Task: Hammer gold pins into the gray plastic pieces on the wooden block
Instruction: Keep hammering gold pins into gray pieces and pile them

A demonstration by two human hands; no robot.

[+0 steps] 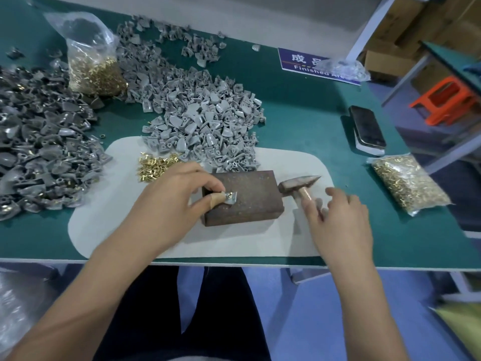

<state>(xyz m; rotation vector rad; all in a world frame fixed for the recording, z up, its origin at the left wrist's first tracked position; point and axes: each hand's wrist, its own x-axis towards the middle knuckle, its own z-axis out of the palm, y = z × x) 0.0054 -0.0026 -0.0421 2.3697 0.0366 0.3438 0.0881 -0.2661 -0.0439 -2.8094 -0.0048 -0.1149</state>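
From the head view we judge the job mid-run: one gray plastic piece (230, 198) sits near the left edge of the wooden block (242, 198) with a gold pin (228, 196) seated in it but seemingly not yet driven, while a large pile of gray pieces (205, 121) and loose gold pins (153, 166) remain behind the block. The left hand (179, 199) pinches that piece between thumb and fingertips. The right hand (338, 217), fingers spread, reaches over the handle of the hammer (299, 185) lying just right of the block; whether it touches, we cannot tell.
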